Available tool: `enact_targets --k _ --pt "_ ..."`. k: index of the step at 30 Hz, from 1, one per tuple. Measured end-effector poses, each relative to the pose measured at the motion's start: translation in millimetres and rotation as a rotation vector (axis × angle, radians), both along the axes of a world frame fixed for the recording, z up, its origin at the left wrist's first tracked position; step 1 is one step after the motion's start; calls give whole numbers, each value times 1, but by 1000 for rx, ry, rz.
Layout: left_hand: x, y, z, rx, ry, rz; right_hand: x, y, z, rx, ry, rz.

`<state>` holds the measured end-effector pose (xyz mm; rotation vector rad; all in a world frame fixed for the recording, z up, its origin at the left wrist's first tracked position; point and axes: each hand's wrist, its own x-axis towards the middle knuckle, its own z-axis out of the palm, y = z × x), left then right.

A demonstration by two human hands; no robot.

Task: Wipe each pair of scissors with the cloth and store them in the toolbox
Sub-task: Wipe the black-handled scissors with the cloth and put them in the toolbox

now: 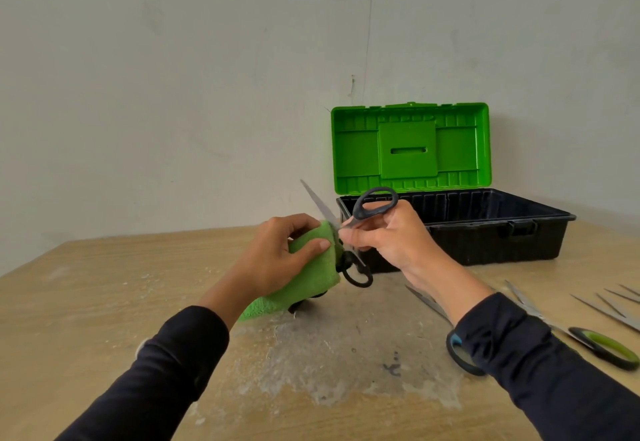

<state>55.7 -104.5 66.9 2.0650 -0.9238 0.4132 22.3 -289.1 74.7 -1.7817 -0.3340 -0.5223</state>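
Note:
My left hand (280, 255) grips a green cloth (311, 278) folded around one blade of black-handled scissors (372, 206). These scissors are spread open above the table; one bare blade points up and to the left. My right hand (388, 236) holds the scissors by the upper handle loop, while the lower loop hangs below the cloth. Behind the hands stands the toolbox (498, 232), a black tub with its green lid (410, 148) raised upright. More scissors lie on the table at the right: a green-and-black-handled pair (604, 349) and a blue-and-black-handled pair (459, 354) partly under my right sleeve.
The wooden table (104, 302) has a worn grey patch in the middle. Several more scissor blades (616, 305) show at the right edge of the view. A pale wall stands close behind the table and toolbox.

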Motion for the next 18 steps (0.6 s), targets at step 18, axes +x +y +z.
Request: enact_targets --k 18 --pt "2 8 2 -172 117 35 -1 -20 15 -55 67 9"
